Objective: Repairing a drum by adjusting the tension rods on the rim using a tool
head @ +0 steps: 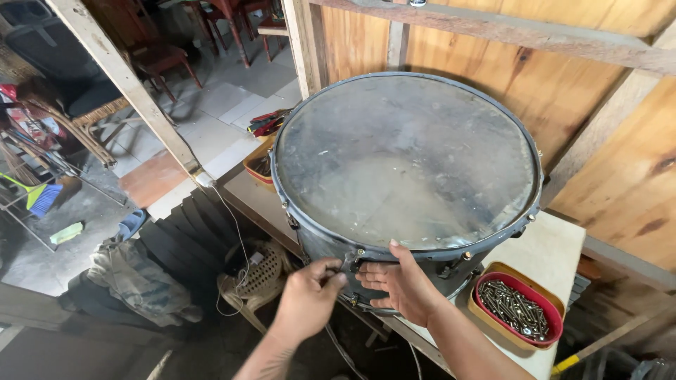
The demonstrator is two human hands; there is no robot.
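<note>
Pale, bare board forms the surface [556, 246], which is set against plywood walls [493, 77] in a cluttered workshop with a tiled floor [218, 105]. A grey drum [405, 158] is stood on the surface, head up. The right hand [401, 281] is laid flat on the drum's shell, fingers spread and holding nothing. The left hand [310, 295] is curled beside it at a lug; whether something is pinched cannot be told. A red bowl of screws [517, 309] is seen just right of the drum, an orange tray [259, 165] behind its left. A broom [39, 197] is seen far left.
</note>
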